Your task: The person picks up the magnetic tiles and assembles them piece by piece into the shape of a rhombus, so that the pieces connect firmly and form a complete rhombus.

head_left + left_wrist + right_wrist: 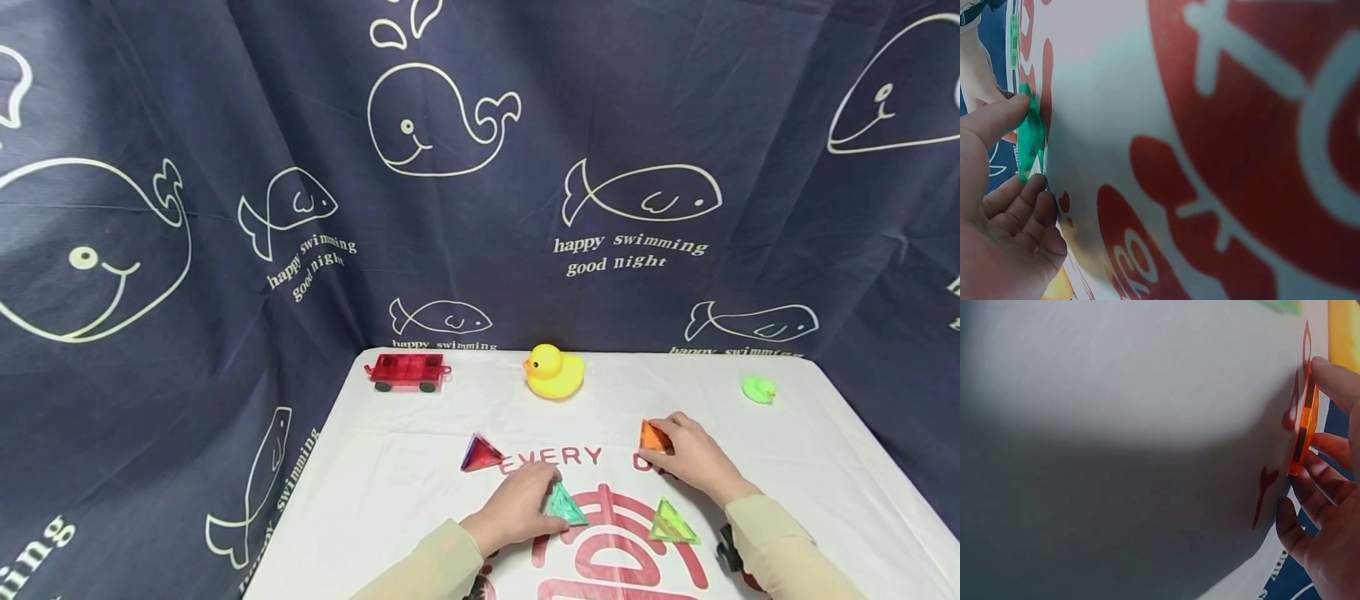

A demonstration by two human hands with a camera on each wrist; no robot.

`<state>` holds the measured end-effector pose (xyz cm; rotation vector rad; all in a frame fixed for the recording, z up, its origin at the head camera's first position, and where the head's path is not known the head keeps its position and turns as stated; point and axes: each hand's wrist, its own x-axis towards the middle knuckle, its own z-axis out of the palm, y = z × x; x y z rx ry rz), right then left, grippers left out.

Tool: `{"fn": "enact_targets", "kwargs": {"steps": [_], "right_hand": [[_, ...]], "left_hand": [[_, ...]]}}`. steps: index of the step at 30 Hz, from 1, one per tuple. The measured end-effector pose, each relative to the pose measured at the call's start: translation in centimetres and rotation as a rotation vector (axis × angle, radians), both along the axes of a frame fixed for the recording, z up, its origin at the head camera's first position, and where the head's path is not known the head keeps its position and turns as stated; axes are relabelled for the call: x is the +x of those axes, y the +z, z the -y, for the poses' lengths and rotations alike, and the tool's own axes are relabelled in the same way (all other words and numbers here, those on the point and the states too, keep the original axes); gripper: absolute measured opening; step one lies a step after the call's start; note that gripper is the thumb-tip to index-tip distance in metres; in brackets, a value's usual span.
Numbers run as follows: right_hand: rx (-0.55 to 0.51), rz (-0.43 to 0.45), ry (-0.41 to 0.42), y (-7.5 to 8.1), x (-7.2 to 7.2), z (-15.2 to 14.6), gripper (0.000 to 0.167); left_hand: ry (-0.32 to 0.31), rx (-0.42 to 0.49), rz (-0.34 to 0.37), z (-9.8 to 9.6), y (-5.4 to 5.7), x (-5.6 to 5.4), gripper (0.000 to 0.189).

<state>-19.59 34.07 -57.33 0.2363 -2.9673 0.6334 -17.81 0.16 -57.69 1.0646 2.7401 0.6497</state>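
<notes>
My left hand [516, 510] pinches a teal green translucent triangle tile [567, 507] by its edges, low over the white tabletop. In the left wrist view, the thumb is at one end of that tile [1031, 132] and fingertips are at the other. Farther right, my right hand [699, 460] grips an orange triangle tile [652, 438] between thumb and fingers. The right wrist view shows the orange tile [1304, 425] edge-on, with dark strips along its side. A yellow-green triangle tile [673, 524] lies between the forearms, and a red and purple triangle tile [482, 454] lies beyond the left hand.
At the back left of the table [352, 492] stands a red wheeled wagon [408, 372]. A yellow rubber duck [556, 375] sits at the back middle, a small green duck [759, 389] at the back right. Behind hangs a navy curtain [480, 242] with fish and whales.
</notes>
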Motion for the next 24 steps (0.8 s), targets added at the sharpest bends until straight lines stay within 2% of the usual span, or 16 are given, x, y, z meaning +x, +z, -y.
{"fn": "enact_targets", "kwargs": {"steps": [3, 8, 14, 24], "right_hand": [[-0.005, -0.006, 0.013, 0.1, -0.2, 0.9, 0.068], [0.001, -0.009, 0.033, 0.3, -0.4, 2.2, 0.067], [0.014, -0.012, 0.058, 0.5, -0.6, 3.8, 0.068], [-0.001, 0.023, 0.101, 0.5, -0.8, 6.2, 0.068]], "left_hand": [[0.041, 0.023, 0.042, 0.0, 0.1, -0.1, 0.058], [0.106, 0.055, 0.064, 0.2, 0.1, -0.1, 0.063], [0.173, 0.106, 0.027, 0.6, 0.1, 0.0, 0.064], [0.223, 0.174, -0.06, 0.7, 0.2, -0.5, 0.033]]}}
